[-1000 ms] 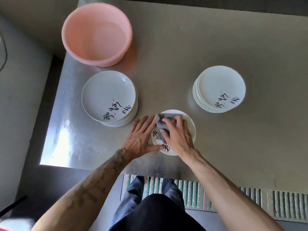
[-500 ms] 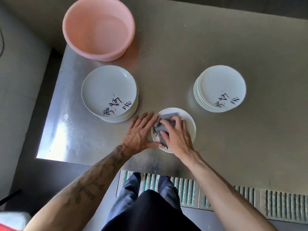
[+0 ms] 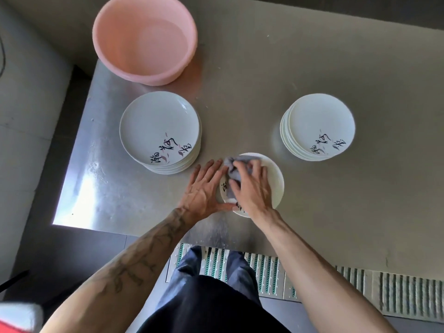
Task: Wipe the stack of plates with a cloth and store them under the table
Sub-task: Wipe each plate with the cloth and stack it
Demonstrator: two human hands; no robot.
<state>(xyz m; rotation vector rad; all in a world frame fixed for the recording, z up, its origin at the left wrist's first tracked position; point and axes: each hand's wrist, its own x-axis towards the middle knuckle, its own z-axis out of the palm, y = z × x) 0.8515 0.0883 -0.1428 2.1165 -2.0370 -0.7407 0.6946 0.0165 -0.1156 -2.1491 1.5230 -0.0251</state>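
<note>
The plate stack [image 3: 159, 131] stands left of the single plate [image 3: 274, 179], near it. The left hand [image 3: 204, 188] rests at that plate's left rim, fingers straight, slightly apart. The right hand [image 3: 252, 191] lies on the plate, fingers curled over the cloth [image 3: 231, 164]. The second stack [image 3: 317, 126] stands right of the plate.

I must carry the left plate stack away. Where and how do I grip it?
Grip the left stack at its bottom plate, probably two-handed, fingers under the rim at the left and right sides. The plates just rest on one another, so only a lift from the base carries all. The pink basin crowds the far side.
</note>
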